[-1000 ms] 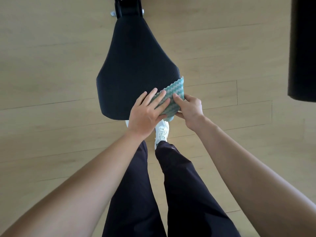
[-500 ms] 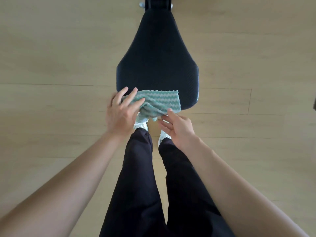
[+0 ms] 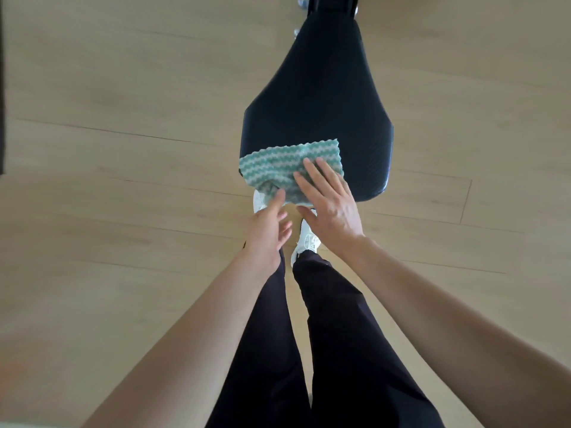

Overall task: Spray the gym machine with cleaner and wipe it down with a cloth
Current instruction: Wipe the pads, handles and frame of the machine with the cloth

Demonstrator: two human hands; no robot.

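Two hands: both at the near edge of the seat pad (image 3: pixel 318 97), neither gripping anything.
Right hand (image 3: pixel 330 208): lies flat on the cloth (image 3: pixel 278 163) with fingers (image 3: pixel 312 173) straight and slightly spread, pressing it onto the pad; probably flattened to spread pressure for a wiping stroke.
Left hand (image 3: pixel 267 230): hangs just below the pad's edge, fingers relaxed, forefinger tip against the bunched lower fold of the cloth; holds nothing, seemingly nudging the loose fold in.
Cloth: teal and white in wavy stripes, spread over the near-left corner of the pad, lower part crumpled and drooping past the edge.
Seat pad: black, broad at the near end, narrowing toward the metal frame (image 3: pixel 330 1) at the top; right side and far end uncovered.
Cleaner: no bottle in view; cannot tell whether the pad is wet.
Stage: judged to be the wiping step, with most of the pad yet to be covered.
Next move: calls for a steady push across and away, palm kept flat so the cloth travels with the hand.
Risk: drooping fold could drag the cloth off the edge toward the white shoes (image 3: pixel 306 239) and wooden floor (image 3: pixel 123 180).
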